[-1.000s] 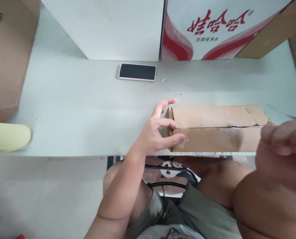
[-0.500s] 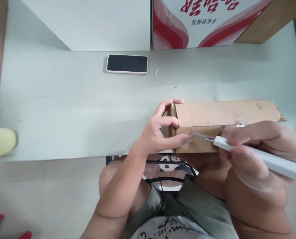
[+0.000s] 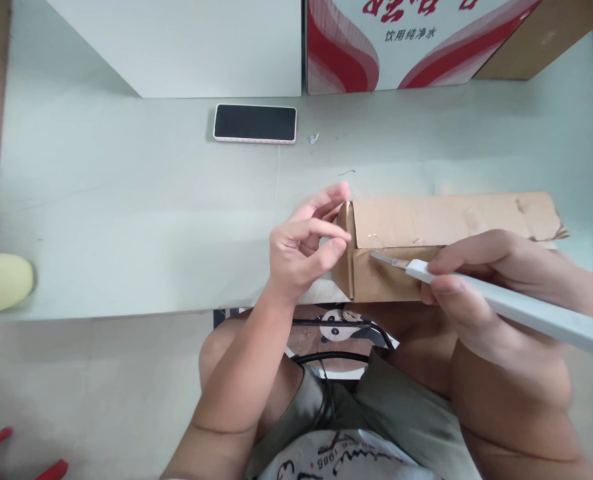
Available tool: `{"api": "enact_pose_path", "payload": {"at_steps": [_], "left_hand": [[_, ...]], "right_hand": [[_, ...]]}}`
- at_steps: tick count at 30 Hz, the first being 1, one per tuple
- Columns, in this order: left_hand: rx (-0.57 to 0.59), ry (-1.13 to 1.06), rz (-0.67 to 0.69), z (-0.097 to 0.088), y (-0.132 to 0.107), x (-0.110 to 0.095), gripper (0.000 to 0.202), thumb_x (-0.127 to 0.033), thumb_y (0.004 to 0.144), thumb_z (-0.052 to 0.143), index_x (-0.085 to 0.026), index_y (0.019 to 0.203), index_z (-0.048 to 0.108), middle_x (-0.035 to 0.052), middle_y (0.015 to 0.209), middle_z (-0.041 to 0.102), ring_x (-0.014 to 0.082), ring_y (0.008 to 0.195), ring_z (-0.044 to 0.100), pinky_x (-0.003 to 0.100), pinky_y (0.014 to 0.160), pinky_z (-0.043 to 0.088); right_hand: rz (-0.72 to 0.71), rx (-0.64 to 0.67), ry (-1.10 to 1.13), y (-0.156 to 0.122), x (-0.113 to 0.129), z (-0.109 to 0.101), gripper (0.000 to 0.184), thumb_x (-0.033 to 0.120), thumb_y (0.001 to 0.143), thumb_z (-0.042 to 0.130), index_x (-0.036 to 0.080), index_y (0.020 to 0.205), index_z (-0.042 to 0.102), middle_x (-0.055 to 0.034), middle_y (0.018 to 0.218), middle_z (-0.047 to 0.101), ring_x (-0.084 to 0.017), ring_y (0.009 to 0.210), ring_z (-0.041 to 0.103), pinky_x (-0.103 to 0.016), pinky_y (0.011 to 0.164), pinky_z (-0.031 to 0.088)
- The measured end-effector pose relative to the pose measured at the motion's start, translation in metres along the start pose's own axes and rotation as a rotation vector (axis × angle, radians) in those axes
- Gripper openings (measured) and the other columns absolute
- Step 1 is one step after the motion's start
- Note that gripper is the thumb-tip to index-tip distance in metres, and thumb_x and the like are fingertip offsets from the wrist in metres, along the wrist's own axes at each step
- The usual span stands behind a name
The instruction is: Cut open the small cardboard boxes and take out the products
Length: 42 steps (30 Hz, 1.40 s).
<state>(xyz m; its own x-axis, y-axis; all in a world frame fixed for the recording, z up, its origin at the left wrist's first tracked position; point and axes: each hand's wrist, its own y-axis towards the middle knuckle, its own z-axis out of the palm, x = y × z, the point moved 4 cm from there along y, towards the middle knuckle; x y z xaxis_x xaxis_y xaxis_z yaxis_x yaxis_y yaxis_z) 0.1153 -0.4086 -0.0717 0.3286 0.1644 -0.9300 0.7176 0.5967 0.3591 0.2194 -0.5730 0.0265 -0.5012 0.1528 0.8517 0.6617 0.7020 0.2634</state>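
A long brown cardboard box (image 3: 396, 223) lies at the table's front edge, its top seam running lengthwise. My right hand (image 3: 496, 300) is closed around a white utility knife (image 3: 516, 303). The knife's bare blade points left, its tip close to the seam near the box's left end. At that end is my left hand (image 3: 301, 250), thumb and index finger pinched together, other fingers raised behind. A pale, see-through piece of tape (image 3: 324, 292) shows just under the left thumb and seems to be held by it. Part of the box is hidden behind my right hand.
A phone (image 3: 255, 124) lies farther back, beside a small clear scrap (image 3: 314, 139). Behind stand a white box (image 3: 191, 47) and a red-and-white carton (image 3: 376, 63). A yellow rounded object (image 3: 1, 283) is at the left edge. My legs are under the table edge.
My left hand has moved left off the box's top, and the clear tape by its thumb has come away from the box. The knife has shifted slightly left along the seam.
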Motion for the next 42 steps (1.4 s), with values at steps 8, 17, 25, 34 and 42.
{"api": "enact_pose_path", "payload": {"at_steps": [8, 17, 25, 34, 42], "left_hand": [[0.210, 0.145, 0.134, 0.009, 0.002, -0.002, 0.043, -0.060, 0.095, 0.067, -0.028, 0.124, 0.065, 0.0129, 0.140, 0.064, 0.0326, 0.148, 0.054, 0.051, 0.113, 0.055], [0.231, 0.082, 0.121, 0.011, 0.003, 0.002, 0.042, -0.056, 0.093, 0.069, -0.028, 0.124, 0.063, 0.0111, 0.130, 0.066, 0.0329, 0.147, 0.053, 0.049, 0.112, 0.052], [0.226, 0.061, 0.131, 0.011, 0.003, 0.002, 0.041, -0.055, 0.093, 0.070, -0.029, 0.124, 0.063, 0.0114, 0.132, 0.064, 0.0334, 0.147, 0.053, 0.048, 0.113, 0.052], [0.225, 0.094, 0.117, 0.010, 0.002, 0.003, 0.043, -0.059, 0.092, 0.069, -0.028, 0.123, 0.063, 0.0113, 0.131, 0.064, 0.0331, 0.145, 0.054, 0.048, 0.113, 0.053], [0.223, 0.089, 0.124, 0.010, 0.003, 0.004, 0.043, -0.057, 0.092, 0.069, -0.029, 0.123, 0.063, 0.0113, 0.132, 0.064, 0.0325, 0.144, 0.054, 0.048, 0.114, 0.052]], "right_hand": [[-0.077, 0.087, -0.007, 0.005, -0.002, -0.001, 0.016, 0.028, 0.090, 0.076, 0.021, 0.078, 0.068, 0.0040, 0.057, 0.059, -0.007, 0.044, 0.045, -0.022, 0.038, 0.029], [-0.071, 0.052, -0.016, 0.005, 0.005, 0.003, 0.016, 0.028, 0.091, 0.075, 0.022, 0.080, 0.065, 0.0067, 0.053, 0.047, -0.005, 0.044, 0.036, -0.022, 0.040, 0.024], [-0.083, 0.111, -0.035, 0.005, 0.005, 0.004, 0.014, 0.029, 0.094, 0.073, 0.023, 0.083, 0.065, 0.0067, 0.054, 0.049, -0.004, 0.044, 0.037, -0.023, 0.039, 0.019], [-0.119, 0.106, -0.022, 0.006, 0.006, 0.005, 0.013, 0.028, 0.094, 0.073, 0.024, 0.085, 0.064, 0.0085, 0.054, 0.049, -0.003, 0.044, 0.037, -0.021, 0.039, 0.021], [-0.048, 0.090, -0.031, 0.005, 0.009, 0.008, 0.014, 0.022, 0.090, 0.073, 0.022, 0.079, 0.063, 0.0072, 0.055, 0.049, -0.004, 0.045, 0.037, -0.023, 0.041, 0.024]]}}
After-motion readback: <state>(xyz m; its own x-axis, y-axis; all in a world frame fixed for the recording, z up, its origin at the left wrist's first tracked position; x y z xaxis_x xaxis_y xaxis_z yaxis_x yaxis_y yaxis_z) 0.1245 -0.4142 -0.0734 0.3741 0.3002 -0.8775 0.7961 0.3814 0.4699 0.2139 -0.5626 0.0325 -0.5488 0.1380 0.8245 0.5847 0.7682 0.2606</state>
